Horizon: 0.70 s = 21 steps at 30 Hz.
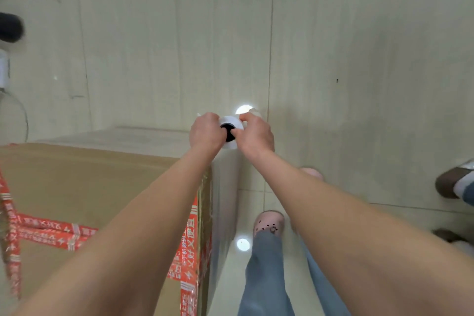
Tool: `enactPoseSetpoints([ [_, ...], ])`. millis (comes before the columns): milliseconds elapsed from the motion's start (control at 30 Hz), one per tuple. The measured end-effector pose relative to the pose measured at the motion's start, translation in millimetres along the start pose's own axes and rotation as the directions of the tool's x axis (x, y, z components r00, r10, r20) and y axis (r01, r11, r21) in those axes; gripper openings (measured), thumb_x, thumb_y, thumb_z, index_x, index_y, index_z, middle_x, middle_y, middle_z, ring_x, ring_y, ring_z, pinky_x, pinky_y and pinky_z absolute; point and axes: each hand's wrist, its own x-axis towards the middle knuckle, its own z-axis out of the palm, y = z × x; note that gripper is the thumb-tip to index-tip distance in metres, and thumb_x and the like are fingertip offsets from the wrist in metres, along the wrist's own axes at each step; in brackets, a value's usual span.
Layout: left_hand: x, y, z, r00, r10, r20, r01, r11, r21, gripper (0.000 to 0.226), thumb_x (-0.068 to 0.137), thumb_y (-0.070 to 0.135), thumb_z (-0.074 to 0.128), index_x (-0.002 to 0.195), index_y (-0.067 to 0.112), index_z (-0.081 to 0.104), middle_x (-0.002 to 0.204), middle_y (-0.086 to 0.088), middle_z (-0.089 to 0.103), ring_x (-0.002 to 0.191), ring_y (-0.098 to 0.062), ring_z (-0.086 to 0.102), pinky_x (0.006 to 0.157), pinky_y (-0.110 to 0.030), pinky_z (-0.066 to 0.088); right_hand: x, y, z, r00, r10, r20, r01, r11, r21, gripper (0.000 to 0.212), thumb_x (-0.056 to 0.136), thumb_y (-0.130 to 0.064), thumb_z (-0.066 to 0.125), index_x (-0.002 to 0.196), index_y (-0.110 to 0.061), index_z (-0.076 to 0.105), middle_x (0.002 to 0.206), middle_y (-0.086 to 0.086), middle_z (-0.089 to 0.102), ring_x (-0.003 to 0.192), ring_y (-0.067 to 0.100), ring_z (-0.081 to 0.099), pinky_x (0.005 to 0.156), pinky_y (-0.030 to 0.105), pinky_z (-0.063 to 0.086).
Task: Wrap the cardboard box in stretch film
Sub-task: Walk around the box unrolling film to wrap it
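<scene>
A large brown cardboard box with red printed tape stands at the lower left. A white roll of stretch film with a dark core is held upright just beyond the box's far right corner. My left hand grips its left side and my right hand grips its right side, thumb at the core. Clear film runs down the box's right side below the roll.
Pale glossy floor tiles lie all around. My legs in blue jeans and pink clogs stand right of the box. Another person's foot is at the right edge. A dark object sits at the far left.
</scene>
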Motion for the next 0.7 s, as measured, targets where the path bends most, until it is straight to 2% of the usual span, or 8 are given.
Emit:
enactPoseSetpoints([
  [100,1,-3,0,1.0,-0.003,0.004,0.003,1.0,0.015,0.025,0.08,0.006,0.052,0.058,0.01,0.04,0.069,-0.014,0.054,0.07,-0.031,0.048,0.059,-0.032,0.032,3,-6,-3,1.0,0.004,0.003,-0.004,0.999,-0.033,0.039,0.09,-0.022,0.061,0.128,-0.022,0.054,0.126,0.006,0.06,0.111,0.029,0.057,0.087,0.03,0.043],
  [200,1,-4,-4,0.998,0.058,-0.004,-0.058,0.997,0.052,0.005,0.082,0.007,0.052,0.078,0.007,0.054,0.095,-0.018,0.064,0.086,-0.034,0.057,0.063,-0.033,0.036,2,-10,-2,1.0,0.016,0.022,-0.015,0.998,-0.064,0.04,0.091,-0.022,0.059,0.13,-0.021,0.053,0.126,0.005,0.059,0.111,0.028,0.057,0.088,0.03,0.043],
  [267,-2,-6,-4,0.99,0.14,-0.018,-0.138,0.986,0.089,0.026,0.085,0.009,0.052,0.11,0.009,0.058,0.112,-0.014,0.06,0.103,-0.033,0.057,0.071,-0.036,0.041,2,-10,-1,0.999,0.022,0.036,-0.019,0.997,-0.071,0.04,0.092,-0.023,0.058,0.131,-0.021,0.051,0.126,0.005,0.059,0.112,0.028,0.057,0.093,0.032,0.044],
  [333,-5,-6,-5,0.968,0.245,-0.05,-0.238,0.964,0.115,0.04,0.085,0.012,0.054,0.125,0.012,0.049,0.117,-0.009,0.053,0.101,-0.029,0.055,0.067,-0.034,0.039,1,-12,-1,0.998,0.014,0.058,-0.008,0.995,-0.096,0.041,0.093,-0.023,0.056,0.133,-0.02,0.049,0.126,0.006,0.059,0.112,0.028,0.056,0.093,0.032,0.044],
  [433,-3,-1,-12,0.937,0.348,-0.037,-0.333,0.919,0.212,0.033,0.085,0.011,0.055,0.117,0.01,0.05,0.109,-0.009,0.052,0.092,-0.03,0.054,0.061,-0.032,0.034,4,-16,-6,0.998,0.003,0.067,0.009,0.986,-0.167,0.044,0.09,-0.021,0.056,0.133,-0.02,0.05,0.124,0.006,0.061,0.11,0.026,0.058,0.091,0.031,0.046],
  [533,5,5,-21,0.94,0.34,0.006,-0.331,0.91,0.248,0.024,0.085,0.009,0.052,0.108,0.008,0.051,0.102,-0.011,0.056,0.086,-0.032,0.056,0.059,-0.033,0.033,8,-20,-10,0.999,0.016,0.033,-0.008,0.974,-0.228,0.045,0.083,-0.023,0.059,0.127,-0.023,0.052,0.114,0.004,0.064,0.101,0.025,0.06,0.079,0.028,0.044],
  [600,9,3,-26,0.963,0.271,-0.004,-0.266,0.947,0.182,0.018,0.084,0.012,0.054,0.101,0.008,0.052,0.096,-0.011,0.056,0.085,-0.032,0.057,0.06,-0.033,0.033,9,-26,-9,1.0,0.011,-0.006,-0.013,0.965,-0.263,0.044,0.082,-0.027,0.059,0.125,-0.025,0.051,0.114,0.002,0.063,0.101,0.025,0.059,0.076,0.027,0.04],
  [700,21,-8,-33,0.998,0.062,-0.03,-0.063,0.998,-0.024,0.017,0.081,0.018,0.059,0.095,0.008,0.055,0.092,-0.008,0.059,0.087,-0.029,0.057,0.061,-0.031,0.035,13,-40,-3,0.999,-0.001,-0.047,-0.01,0.973,-0.228,0.052,0.083,-0.029,0.06,0.132,-0.023,0.043,0.122,0.002,0.056,0.107,0.025,0.056,0.079,0.028,0.038],
])
